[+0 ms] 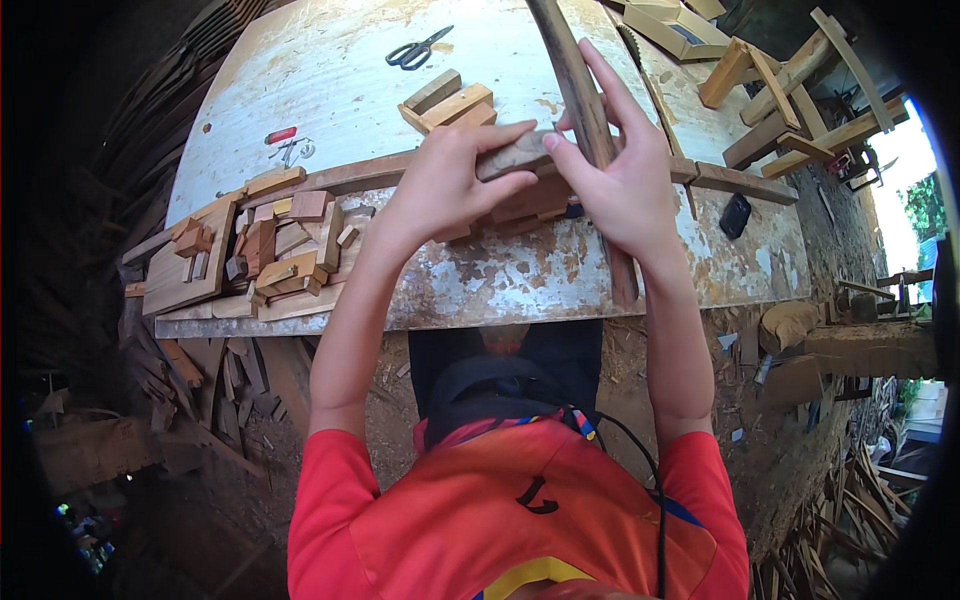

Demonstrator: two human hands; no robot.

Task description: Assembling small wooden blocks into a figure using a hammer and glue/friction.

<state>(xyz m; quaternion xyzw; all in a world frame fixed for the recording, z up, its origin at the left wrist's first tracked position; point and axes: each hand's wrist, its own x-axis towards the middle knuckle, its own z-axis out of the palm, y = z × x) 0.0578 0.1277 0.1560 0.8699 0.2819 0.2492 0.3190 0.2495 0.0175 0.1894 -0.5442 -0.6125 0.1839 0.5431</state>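
Between its thumb and fingers, my left hand (455,180) grips a short greyish wooden block (518,155) above the table's middle. Across from it is my right hand (625,180), closed around a long dark wooden bar (575,75). Its thumb crosses the bar and the tip touches the block's right end; the index finger points up along the bar's right side. That bar runs from the top edge of the view toward the table's near edge, partly hidden by my hand. Below the block, reddish wood pieces (530,200) show between my forearms.
Worn white table (330,90) with a long wooden rail (350,175) across it. Left lie many wood offcuts (290,240); farther back, scissors (420,48), a red-handled tool (282,135) and wood blocks (450,105). A black object (735,215) lies right, near a wooden frame (790,90).
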